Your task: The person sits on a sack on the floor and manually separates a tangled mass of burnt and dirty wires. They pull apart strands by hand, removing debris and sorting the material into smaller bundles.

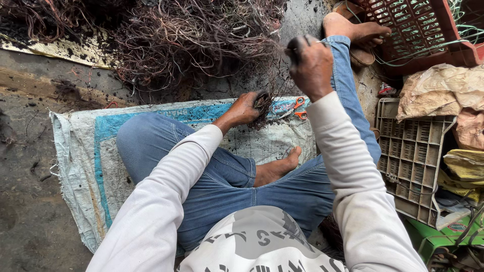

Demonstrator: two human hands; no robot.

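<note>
1. A small dark clump of thin wires point(262, 108) is clamped in the left hand point(247, 108), low over a woven sack mat point(80, 161) spread on the floor.
2. The right hand point(311, 65) is raised and closed around a few fine wire strands point(282, 50), which are stretched between it and the large tangled wire pile point(191, 40) heaped on the floor ahead. The two hands are held apart.
3. Orange-handled scissors point(297, 108) are seen lying on the mat, just beside the clump.
4. A red lattice crate point(418, 30) is tilted at the upper right; green wires point(464, 25) are trailed over its edge.
5. A grey plastic crate point(411, 156) is laid at the right, with crumpled tan bags point(438, 90) resting on its top edge.
6. A flat green package point(443, 234) is seen below the grey crate; its label is too small to be made out.
</note>
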